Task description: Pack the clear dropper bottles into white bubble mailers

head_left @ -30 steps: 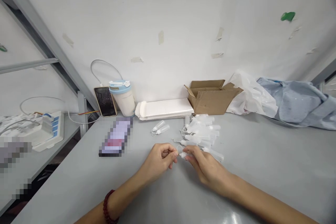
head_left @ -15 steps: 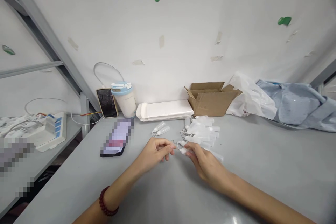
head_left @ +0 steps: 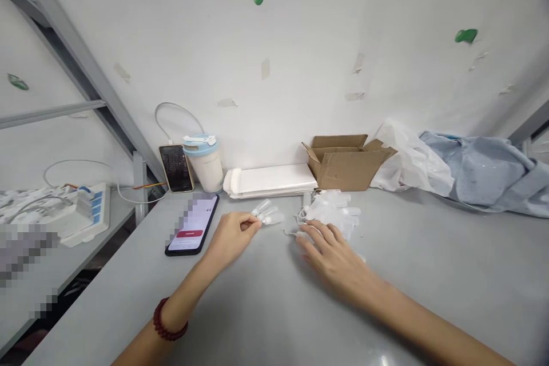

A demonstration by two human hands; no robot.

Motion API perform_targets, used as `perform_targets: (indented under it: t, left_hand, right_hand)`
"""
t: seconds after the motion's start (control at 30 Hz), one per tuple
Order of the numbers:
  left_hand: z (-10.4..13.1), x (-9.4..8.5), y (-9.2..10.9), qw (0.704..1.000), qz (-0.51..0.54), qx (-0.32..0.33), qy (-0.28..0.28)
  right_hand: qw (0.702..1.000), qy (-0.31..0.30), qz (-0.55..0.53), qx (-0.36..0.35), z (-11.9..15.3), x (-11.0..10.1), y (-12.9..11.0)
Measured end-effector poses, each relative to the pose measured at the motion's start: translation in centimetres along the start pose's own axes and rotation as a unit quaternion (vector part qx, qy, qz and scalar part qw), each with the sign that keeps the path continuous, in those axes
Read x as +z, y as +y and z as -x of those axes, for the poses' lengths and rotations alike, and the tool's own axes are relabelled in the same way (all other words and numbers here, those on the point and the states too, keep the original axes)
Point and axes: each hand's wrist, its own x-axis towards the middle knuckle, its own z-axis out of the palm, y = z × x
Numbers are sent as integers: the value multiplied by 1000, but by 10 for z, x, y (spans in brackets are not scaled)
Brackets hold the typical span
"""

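Note:
My left hand point(head_left: 234, 237) is closed in a pinch at the near end of a small translucent plastic tube point(head_left: 273, 219). That tube lies beside other tubes point(head_left: 261, 207) of the same kind, close together in front of a white box stack. Over the near edge of a larger pile of translucent tubes point(head_left: 330, 209) rests my right hand point(head_left: 328, 251), fingers stretched and apart. Thin white cords point(head_left: 300, 217) stick out at the left of the pile. Part of the pile is hidden beneath my right hand.
Behind the tubes are flat white boxes point(head_left: 274, 179) and an open cardboard box point(head_left: 349, 166). A phone point(head_left: 193, 229) lies at left, with a lidded cup point(head_left: 206, 166) and a second phone point(head_left: 176, 168) behind. A plastic bag point(head_left: 412, 160) and blue cloth point(head_left: 484, 171) are at right.
My left hand has moved left, away from my right hand, bringing a tube beside those lying at left. My right hand has loosened its pinch and spread its fingers over the pile.

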Motion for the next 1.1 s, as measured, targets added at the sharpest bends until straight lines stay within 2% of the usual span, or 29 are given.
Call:
perform_targets:
  t: [0.07, 0.17, 0.23, 0.5, 0.67, 0.73, 0.8, 0.87, 0.93, 1.0, 1.1]
  left_hand:
    - [-1, 3, -4, 996, -84, 2, 25]
    - [0, 10, -7, 981, -191, -7, 10]
    - [0, 14, -9, 975, -224, -16, -2]
    - [-5, 11, -15, 967, -248, -54, 17]
    - [-5, 9, -10, 973, -224, -49, 17]
    - [-2, 10, -6, 985, -171, -21, -21]
    - [1, 13, -2, 993, -53, 2, -103]
    - [4, 16, 1, 976, 82, 2, -202]
    - [6, 17, 3, 950, 156, -13, -269]
    - [7, 17, 4, 939, 176, -24, -295]
    - [8, 16, 4, 936, 183, -31, -298]
  right_hand:
    - [999, -20, 37, -4, 2, 4, -1]
    - [998, -43, 52, 1, 5, 7, -1]
    - [997, -51, 51, -1, 6, 7, -1]
    - [998, -44, 32, -8, 2, 2, 0]
    - [999, 1, -34, 9, 2, 1, -2]
    - [996, 21, -79, 21, 2, 1, -3]
    - [992, 34, -113, 34, 3, 0, -4]
    - [989, 46, -134, 40, 3, -1, -4]
    - [987, 58, -142, 43, 2, -3, -5]
    - [986, 63, -149, 47, 1, -5, -5]
    - [983, 63, -166, 56, 0, -7, -5]
